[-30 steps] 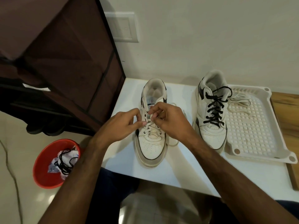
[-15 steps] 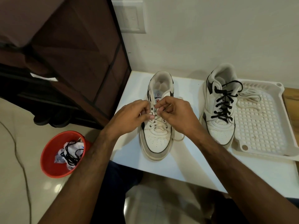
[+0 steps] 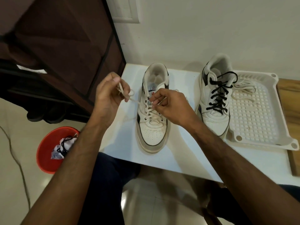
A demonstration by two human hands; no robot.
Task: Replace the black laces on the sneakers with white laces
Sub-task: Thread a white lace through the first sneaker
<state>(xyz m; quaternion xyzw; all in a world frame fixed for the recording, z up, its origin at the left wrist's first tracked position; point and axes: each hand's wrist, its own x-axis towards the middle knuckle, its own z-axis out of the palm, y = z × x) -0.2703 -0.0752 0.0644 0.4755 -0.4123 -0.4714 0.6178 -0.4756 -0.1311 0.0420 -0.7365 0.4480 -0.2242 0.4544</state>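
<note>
Two white sneakers stand on a white table (image 3: 186, 153). The left sneaker (image 3: 152, 132) is partly threaded with a white lace (image 3: 151, 117). My left hand (image 3: 110, 96) pinches one end of that lace, pulled out to the left of the shoe. My right hand (image 3: 172, 106) pinches the lace's other strand over the shoe's upper eyelets. The right sneaker (image 3: 214, 101) carries black laces (image 3: 219, 95). Another white lace (image 3: 241, 90) lies in the white perforated tray (image 3: 259, 120).
A red bucket (image 3: 48, 161) on the floor at the left holds a removed black lace (image 3: 65, 146) and some crumpled material. A dark brown cabinet (image 3: 65, 46) stands to the left of the table. A wooden surface (image 3: 292, 98) adjoins the tray on the right.
My left hand has drawn the white lace end out to the left, away from the shoe. My right hand stays over the tongue. The camera has shifted slightly.
</note>
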